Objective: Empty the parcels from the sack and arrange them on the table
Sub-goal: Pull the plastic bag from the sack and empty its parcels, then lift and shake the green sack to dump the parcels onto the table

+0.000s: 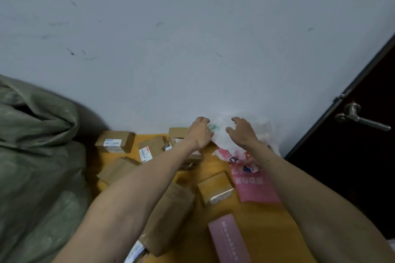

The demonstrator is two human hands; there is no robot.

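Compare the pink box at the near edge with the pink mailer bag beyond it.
The pink box is rigid and long; the pink mailer bag is flat and soft. The box is pale pink, the bag brighter. The box lies bare; a red-and-white packet overlaps the bag's far end. Both are pink and lie on the yellow table.

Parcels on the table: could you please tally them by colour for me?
Brown cardboard boxes: 6
Pink parcels: 2
White plastic bag: 1
Total: 9 that show plainly; more may lie hidden or blurred.
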